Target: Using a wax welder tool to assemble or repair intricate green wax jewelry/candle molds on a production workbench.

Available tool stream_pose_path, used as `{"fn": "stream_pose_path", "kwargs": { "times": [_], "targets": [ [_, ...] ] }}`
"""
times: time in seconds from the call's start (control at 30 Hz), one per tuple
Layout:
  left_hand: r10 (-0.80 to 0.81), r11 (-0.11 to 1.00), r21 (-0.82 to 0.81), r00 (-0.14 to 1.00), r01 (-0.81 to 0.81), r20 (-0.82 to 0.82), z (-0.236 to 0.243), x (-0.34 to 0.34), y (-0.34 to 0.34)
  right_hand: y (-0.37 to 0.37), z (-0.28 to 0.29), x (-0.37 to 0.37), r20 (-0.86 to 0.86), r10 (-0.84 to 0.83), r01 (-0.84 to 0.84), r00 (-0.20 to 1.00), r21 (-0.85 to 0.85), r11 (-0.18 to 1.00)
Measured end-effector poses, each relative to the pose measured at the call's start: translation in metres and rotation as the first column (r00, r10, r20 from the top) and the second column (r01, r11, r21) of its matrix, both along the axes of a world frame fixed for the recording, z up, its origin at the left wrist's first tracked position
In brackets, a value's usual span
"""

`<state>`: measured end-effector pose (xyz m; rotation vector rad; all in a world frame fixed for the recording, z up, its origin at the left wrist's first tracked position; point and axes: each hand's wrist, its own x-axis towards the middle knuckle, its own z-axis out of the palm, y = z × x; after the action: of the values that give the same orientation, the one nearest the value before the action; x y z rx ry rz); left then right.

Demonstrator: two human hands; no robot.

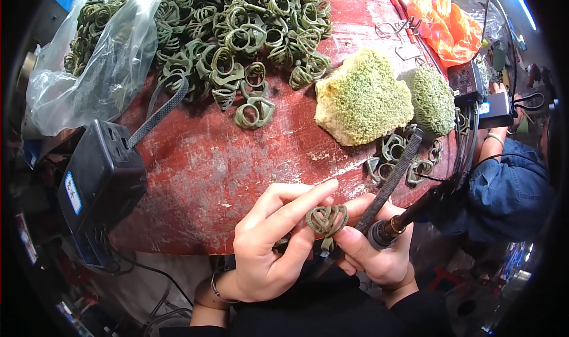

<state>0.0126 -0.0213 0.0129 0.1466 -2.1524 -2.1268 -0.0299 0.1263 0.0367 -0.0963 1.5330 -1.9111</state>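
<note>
My left hand [274, 242] is closed, its thumb and fingers pinching a dark green openwork ring [327, 220] near the table's front edge. From the right, my right hand [376, 248] is closed too, its thumb tip beside the ring. A dark, ridged, file-like strip [394, 177] slants up out of its fingers. Against the same palm lies a black pen-like tool with a brass collar [396, 223]; its working tip cannot be made out. Several more green rings [394, 147] lie on the red table [201, 165] beyond my right hand.
A large heap of green rings [237, 35] covers the far table, partly in a clear plastic bag [89, 94]. Two rough yellow-green blocks [364, 97] stand right of centre. A black box with a strap [106, 171] stands left. Cables hang at right, near another person's blue sleeve [510, 183].
</note>
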Motion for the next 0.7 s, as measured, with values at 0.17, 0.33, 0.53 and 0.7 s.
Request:
{"fn": "stream_pose_path", "kwargs": {
  "times": [0.17, 0.33, 0.53, 0.7],
  "targets": [
    [0.036, 0.983, 0.175, 0.995, -0.052, 0.095, -0.002, 0.001, 0.003, 0.0, -0.002, 0.0, 0.023, -0.029, 0.03, 0.999, -0.018, 0.999],
    [-0.017, 1.0, 0.0, 0.995, 0.017, -0.099, -0.01, -0.002, 0.002, 0.002, -0.012, -0.001, -0.261, 0.013, 0.004, 0.965, 0.068, 0.998],
    [-0.152, 0.838, 0.544, 0.976, 0.045, 0.153, -0.005, 0.002, -0.001, 0.002, 0.003, -0.003, -0.015, -0.002, 0.002, 1.0, 0.004, 1.0],
    [-0.137, 0.79, 0.613, 0.975, 0.002, 0.174, -0.006, -0.001, 0.005, 0.007, 0.004, -0.002, -0.039, -0.095, 0.097, 0.995, 0.052, 0.994]
  ]
}}
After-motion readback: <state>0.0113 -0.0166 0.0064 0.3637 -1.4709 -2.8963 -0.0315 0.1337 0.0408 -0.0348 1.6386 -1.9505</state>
